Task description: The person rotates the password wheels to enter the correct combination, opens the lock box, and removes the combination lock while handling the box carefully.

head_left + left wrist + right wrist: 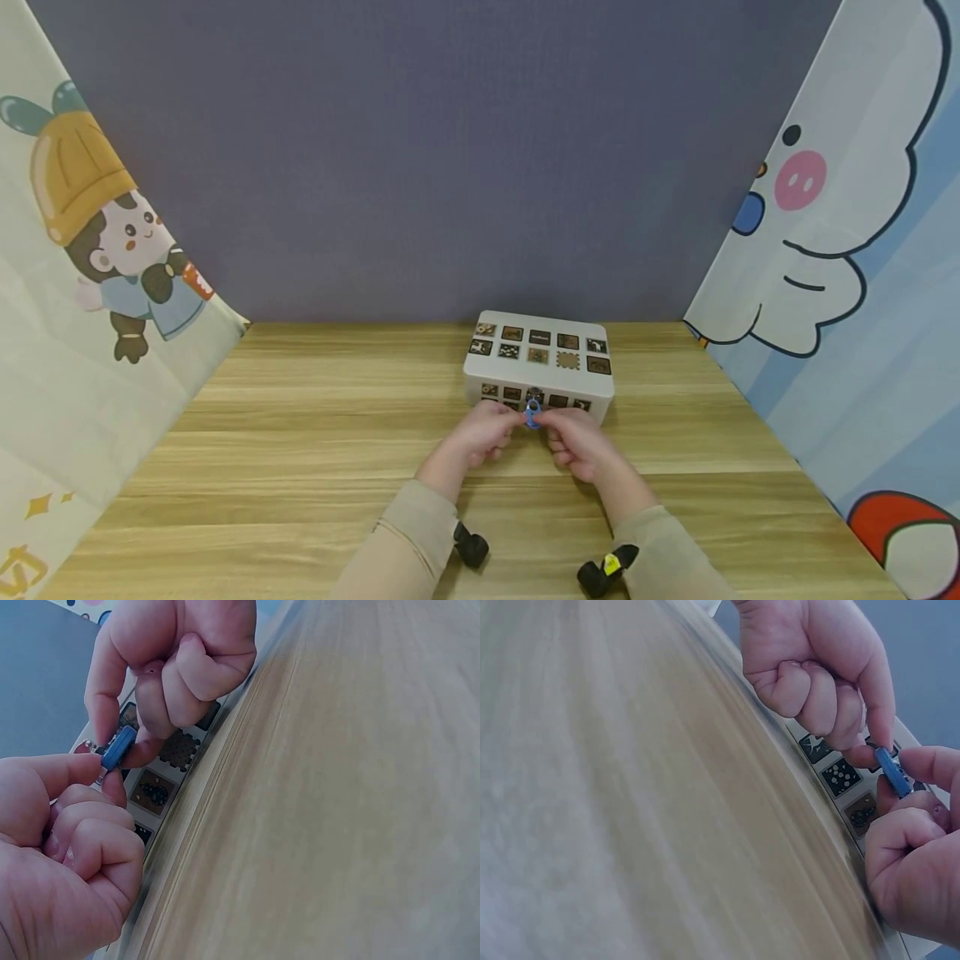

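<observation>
A small blue padlock with a metal shackle is at the front latch of a white box printed with small square pictures. My left hand pinches it from the left, the thumb and index finger on its edge and the other fingers curled in. From the right, my right hand pinches the same padlock between thumb and index finger. Both wrist views show the blue body between the fingertips, close in front of the box's printed front. Fingers partly hide where the shackle meets the latch.
The box stands with its lid down toward the back of a wooden table. Behind it rises a dark grey panel. Cartoon-printed sheets flank the table on the left and right.
</observation>
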`<state>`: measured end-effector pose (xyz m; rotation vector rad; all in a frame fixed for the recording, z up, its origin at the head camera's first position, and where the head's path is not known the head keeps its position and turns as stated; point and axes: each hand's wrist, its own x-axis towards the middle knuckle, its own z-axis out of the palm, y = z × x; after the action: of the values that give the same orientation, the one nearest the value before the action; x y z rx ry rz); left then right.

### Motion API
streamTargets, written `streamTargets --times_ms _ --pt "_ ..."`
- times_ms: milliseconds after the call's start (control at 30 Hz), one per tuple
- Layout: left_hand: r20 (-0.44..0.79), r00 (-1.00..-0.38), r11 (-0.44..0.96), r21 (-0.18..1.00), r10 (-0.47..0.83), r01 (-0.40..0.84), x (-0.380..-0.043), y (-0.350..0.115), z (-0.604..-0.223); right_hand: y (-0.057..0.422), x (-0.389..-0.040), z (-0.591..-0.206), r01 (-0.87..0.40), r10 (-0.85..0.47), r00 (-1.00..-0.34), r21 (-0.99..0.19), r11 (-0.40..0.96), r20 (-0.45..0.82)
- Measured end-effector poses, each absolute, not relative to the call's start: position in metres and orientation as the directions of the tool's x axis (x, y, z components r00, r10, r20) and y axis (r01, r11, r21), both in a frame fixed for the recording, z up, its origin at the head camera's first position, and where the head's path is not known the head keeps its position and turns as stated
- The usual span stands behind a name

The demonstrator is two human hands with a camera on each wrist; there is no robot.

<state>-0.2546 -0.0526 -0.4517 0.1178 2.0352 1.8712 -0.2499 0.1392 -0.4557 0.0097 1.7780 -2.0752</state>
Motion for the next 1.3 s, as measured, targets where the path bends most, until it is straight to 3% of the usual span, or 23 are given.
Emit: streamTargets --times_ms 1300 --pt "-0.200 -0.925 0.113 0.978 0.323 -0.172 -0.2546 -0.0522 -0.4515 0.1299 -0.2505 -0.4577 0.291 -0.240 -0.933 -0.955 -0.061 -0.269"
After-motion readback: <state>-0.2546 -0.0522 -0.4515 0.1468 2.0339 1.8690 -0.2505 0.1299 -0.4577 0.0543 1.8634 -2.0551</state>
